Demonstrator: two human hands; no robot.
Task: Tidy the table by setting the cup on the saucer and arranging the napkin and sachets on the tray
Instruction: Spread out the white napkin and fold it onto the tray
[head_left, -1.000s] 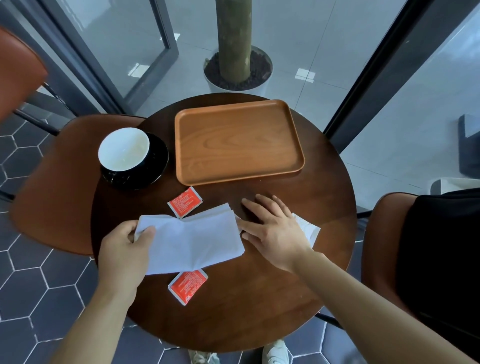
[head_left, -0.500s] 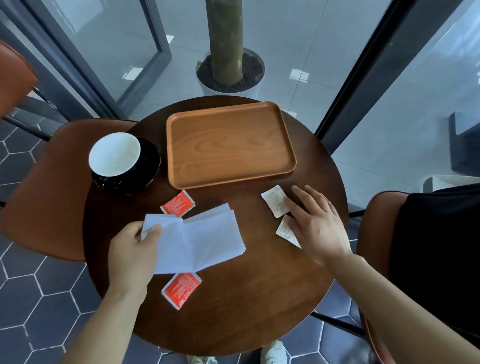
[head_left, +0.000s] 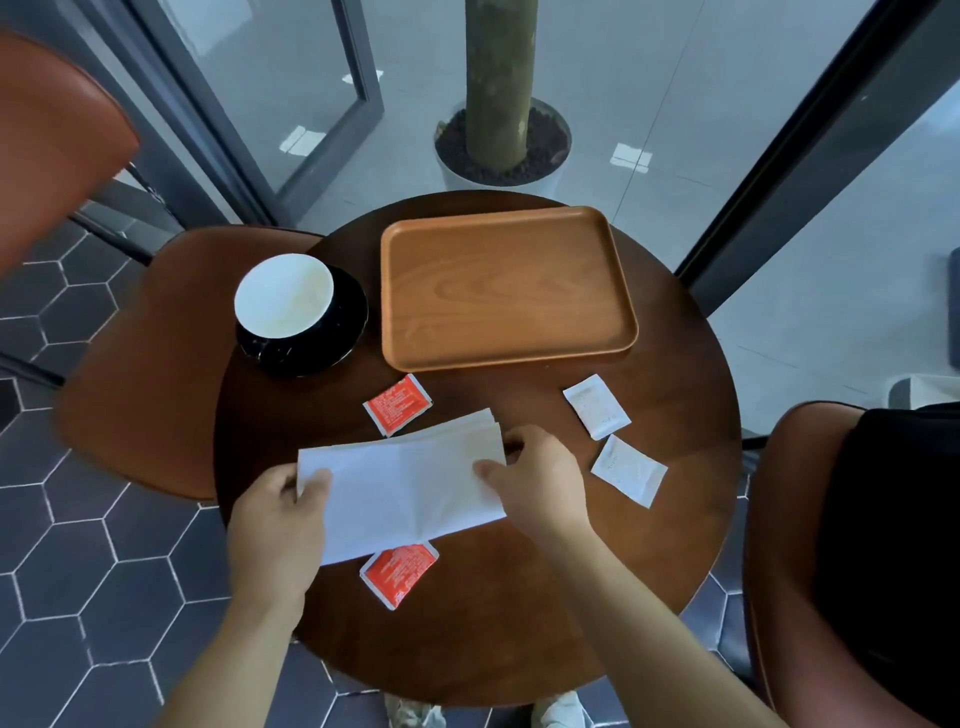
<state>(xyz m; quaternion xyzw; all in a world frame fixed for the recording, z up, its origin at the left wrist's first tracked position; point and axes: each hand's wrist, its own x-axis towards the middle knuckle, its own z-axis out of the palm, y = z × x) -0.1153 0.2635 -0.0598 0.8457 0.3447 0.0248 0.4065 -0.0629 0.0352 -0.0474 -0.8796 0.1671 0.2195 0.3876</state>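
A folded white napkin (head_left: 405, 483) lies on the round dark wooden table (head_left: 519, 613). My left hand (head_left: 280, 525) pinches its left end and my right hand (head_left: 535, 480) pinches its right end. A white cup (head_left: 283, 296) stands on a black saucer (head_left: 348, 332) at the left. The wooden tray (head_left: 506, 288) sits empty at the back. One red sachet (head_left: 397, 404) lies above the napkin, another red sachet (head_left: 399, 574) below it. Two white sachets (head_left: 596, 406) (head_left: 628, 470) lie to the right.
Brown chairs stand at the left (head_left: 145, 353) and right (head_left: 795, 545), the right one with something black on it. A potted tree trunk (head_left: 501, 140) stands beyond the table by glass walls. The floor has dark hexagonal tiles.
My right hand left the two white sachets and moved left to take the napkin's right end. My left hand kept hold of the left end.
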